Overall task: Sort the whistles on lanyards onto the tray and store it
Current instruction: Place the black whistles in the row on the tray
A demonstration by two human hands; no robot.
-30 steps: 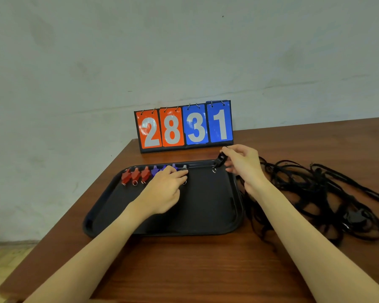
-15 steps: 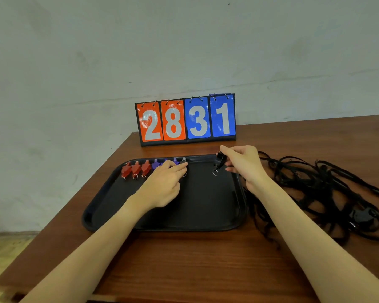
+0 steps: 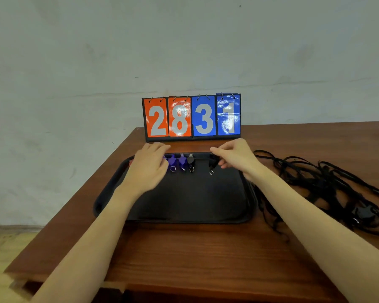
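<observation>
A black tray (image 3: 184, 204) lies on the wooden table. Along its far edge stands a row of whistles: purple whistles (image 3: 177, 161) and one black whistle (image 3: 191, 161) with metal rings show. My left hand (image 3: 150, 166) lies flat over the left part of the row, fingers spread, hiding the red whistles. My right hand (image 3: 233, 156) pinches another black whistle (image 3: 213, 162) just above the tray's far right part, its ring hanging down. One more black whistle (image 3: 363, 212) sits in the lanyard pile at the right.
A tangle of black lanyards (image 3: 315, 182) covers the table right of the tray. A flip scoreboard (image 3: 192, 118) reading 2831 stands just behind the tray at the table's far edge. A pale wall rises behind. The table's left edge (image 3: 74, 200) runs close to the tray.
My left hand slid left off the purple and black whistles onto the red ones. My right hand stayed over the tray's far right with the black whistle. The camera moved closer.
</observation>
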